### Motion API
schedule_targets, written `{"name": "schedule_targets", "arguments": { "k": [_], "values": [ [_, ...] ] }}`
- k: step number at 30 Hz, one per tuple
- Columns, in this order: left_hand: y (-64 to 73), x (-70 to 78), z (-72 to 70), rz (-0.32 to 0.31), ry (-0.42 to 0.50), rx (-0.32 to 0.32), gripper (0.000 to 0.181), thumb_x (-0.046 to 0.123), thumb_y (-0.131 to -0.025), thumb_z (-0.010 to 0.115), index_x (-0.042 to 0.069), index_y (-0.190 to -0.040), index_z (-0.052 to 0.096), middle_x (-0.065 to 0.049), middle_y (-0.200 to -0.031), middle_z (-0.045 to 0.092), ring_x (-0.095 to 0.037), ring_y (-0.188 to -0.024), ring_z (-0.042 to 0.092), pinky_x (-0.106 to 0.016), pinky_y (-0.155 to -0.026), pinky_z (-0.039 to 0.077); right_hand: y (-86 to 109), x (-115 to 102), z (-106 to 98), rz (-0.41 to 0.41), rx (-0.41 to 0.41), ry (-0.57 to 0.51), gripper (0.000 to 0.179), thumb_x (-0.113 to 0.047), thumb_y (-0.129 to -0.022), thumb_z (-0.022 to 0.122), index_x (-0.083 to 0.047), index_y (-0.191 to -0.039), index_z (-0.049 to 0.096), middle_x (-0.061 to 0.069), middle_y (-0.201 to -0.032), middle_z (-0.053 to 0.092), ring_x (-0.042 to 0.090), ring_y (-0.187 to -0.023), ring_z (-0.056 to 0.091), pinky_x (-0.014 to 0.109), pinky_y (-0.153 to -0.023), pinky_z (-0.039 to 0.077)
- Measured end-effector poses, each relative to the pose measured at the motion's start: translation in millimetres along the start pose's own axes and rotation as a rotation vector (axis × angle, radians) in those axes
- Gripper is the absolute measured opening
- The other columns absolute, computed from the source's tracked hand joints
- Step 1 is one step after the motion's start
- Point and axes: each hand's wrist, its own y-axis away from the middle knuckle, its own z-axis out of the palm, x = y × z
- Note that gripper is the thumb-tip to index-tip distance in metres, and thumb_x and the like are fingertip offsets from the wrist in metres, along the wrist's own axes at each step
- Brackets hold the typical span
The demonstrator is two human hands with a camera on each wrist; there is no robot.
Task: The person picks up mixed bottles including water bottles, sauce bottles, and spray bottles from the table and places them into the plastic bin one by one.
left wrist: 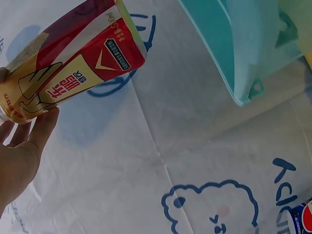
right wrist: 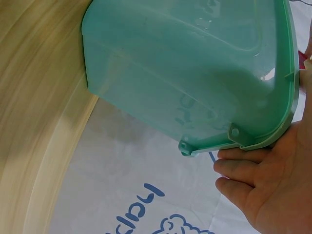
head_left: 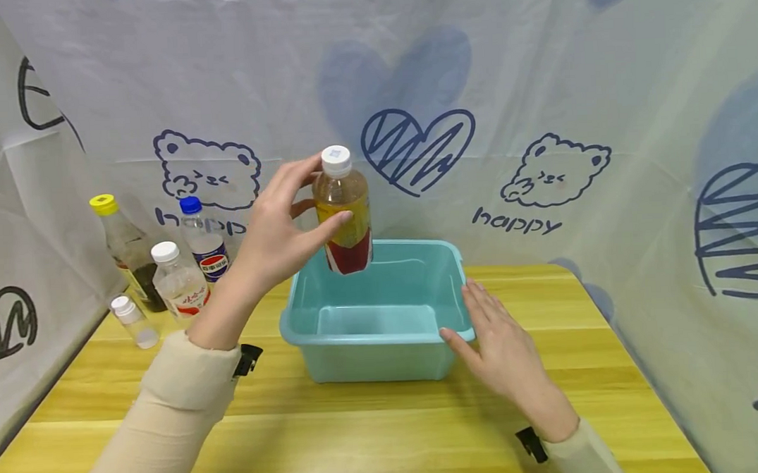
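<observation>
Printed cloth (head_left: pixel 410 66) hangs behind the wooden table (head_left: pixel 387 434); the teal basin (head_left: pixel 378 363) shows its inner floor; the red-and-gold bottle (head_left: pixel 349 248) is above its 11 o'clock side, gripped by the left hand (head_left: pixel 283 226); well apart, the right hand (head_left: pixel 501 347) rests straight-fingered at the rim's 4 o'clock; four other bottles (head_left: pixel 177 277) stand towards 9 o'clock, the yellow-capped one holding dark liquid (head_left: pixel 149 282); wood shows towards the table's 3 o'clock edge; tabs (right wrist: pixel 235 134) under the rim appear only in the wrist views.
</observation>
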Motion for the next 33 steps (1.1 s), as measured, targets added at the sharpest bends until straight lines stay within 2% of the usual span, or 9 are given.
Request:
{"name": "schedule_targets", "arguments": {
  "k": [7,15,19,23,27,33],
  "values": [
    [-17.7,-1.6,21.3,-0.033,0.069,-0.15,0.073,0.009,-0.091,0.081,0.006,-0.155,0.045,-0.013,-0.145,0.052,-0.026,-0.133,0.052,-0.04,-0.102,0.057,0.9,-0.4,-0.2,0.01,0.0,-0.003,0.083,-0.056,-0.106,0.049,0.006,-0.159,0.033,0.021,-0.166,0.031,0.039,-0.153,0.032,0.053,-0.125,0.028],
    [-37.9,-5.0,40.6,-0.073,0.091,-0.285,0.074,0.008,-0.091,0.081,0.005,-0.154,0.043,-0.013,-0.147,0.05,-0.026,-0.135,0.051,-0.039,-0.105,0.055,1.2,-0.9,-1.0,0.017,-0.012,-0.001,0.083,-0.056,-0.106,0.049,0.005,-0.159,0.033,0.021,-0.166,0.031,0.038,-0.153,0.031,0.053,-0.125,0.028],
    [-46.5,-12.3,51.8,-0.104,0.169,-0.339,0.072,0.006,-0.09,0.081,0.003,-0.151,0.043,-0.013,-0.147,0.051,-0.027,-0.135,0.053,-0.038,-0.107,0.054,0.9,-0.9,-0.8,0.014,-0.01,-0.003,0.083,-0.056,-0.105,0.049,0.005,-0.159,0.033,0.021,-0.166,0.032,0.038,-0.153,0.031,0.053,-0.125,0.028],
    [-52.5,-21.9,66.1,-0.162,0.238,-0.401,0.071,0.004,-0.09,0.081,0.002,-0.15,0.042,-0.013,-0.148,0.051,-0.029,-0.137,0.053,-0.039,-0.108,0.053,0.7,-0.5,-0.5,0.016,-0.014,-0.003,0.083,-0.057,-0.106,0.049,0.005,-0.159,0.033,0.02,-0.167,0.03,0.038,-0.153,0.031,0.053,-0.125,0.028],
    [-55.9,-30.0,81.5,-0.203,0.233,-0.458,0.071,0.005,-0.088,0.082,0.001,-0.148,0.042,-0.015,-0.147,0.052,-0.031,-0.136,0.053,-0.038,-0.108,0.053,0.5,-0.4,-0.7,0.019,-0.025,-0.001,0.084,-0.057,-0.106,0.048,0.005,-0.16,0.032,0.02,-0.167,0.03,0.038,-0.154,0.03,0.053,-0.125,0.027],
    [-56.4,-40.0,103.6,-0.217,0.168,-0.546,0.069,0.004,-0.086,0.084,0.001,-0.143,0.044,-0.016,-0.142,0.054,-0.032,-0.134,0.055,-0.037,-0.107,0.053,-0.1,-0.1,-1.8,0.02,-0.031,-0.004,0.084,-0.058,-0.106,0.047,0.004,-0.16,0.032,0.02,-0.167,0.03,0.037,-0.154,0.029,0.053,-0.125,0.027]
  ]
}}
